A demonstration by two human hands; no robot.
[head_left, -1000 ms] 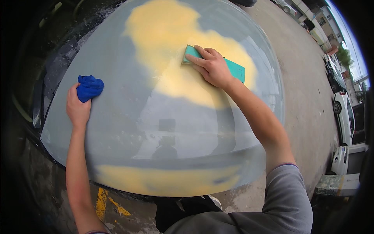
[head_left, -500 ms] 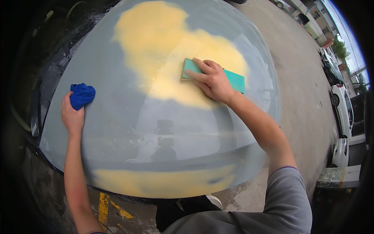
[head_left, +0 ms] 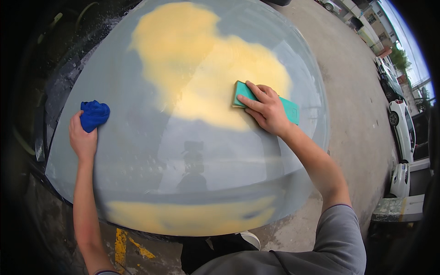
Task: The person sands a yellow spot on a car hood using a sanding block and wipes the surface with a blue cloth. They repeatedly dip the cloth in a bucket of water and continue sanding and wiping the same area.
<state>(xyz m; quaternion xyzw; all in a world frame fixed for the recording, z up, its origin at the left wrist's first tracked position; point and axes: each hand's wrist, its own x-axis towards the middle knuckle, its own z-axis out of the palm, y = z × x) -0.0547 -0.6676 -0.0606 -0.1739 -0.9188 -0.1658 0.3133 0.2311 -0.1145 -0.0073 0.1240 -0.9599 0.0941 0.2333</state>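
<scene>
A grey car panel [head_left: 123, 156] with curved edges fills most of the view, carrying a large irregular yellow patch [head_left: 174, 50] and a yellow band [head_left: 183, 215] along its near edge. My right hand [head_left: 268, 110] grips a long teal block [head_left: 290, 111] with a pale underside, pressed on the right part of the large patch, fingers spread over its top. At the left, my left hand [head_left: 83, 136] holds a bunched blue cloth [head_left: 95, 114], resting on the grey surface near the left edge.
Concrete ground [head_left: 348, 105] lies beyond the right edge, with parked white cars [head_left: 403, 130] and buildings along the far side. A dark area [head_left: 50, 68] borders the panel's left. Below the near edge are a shoe [head_left: 250, 239] and yellow floor markings [head_left: 120, 243].
My right hand has moved the block toward me and to the right across the yellow patch. My left hand keeps hold of the cloth, appearing slightly further left as the view shifts.
</scene>
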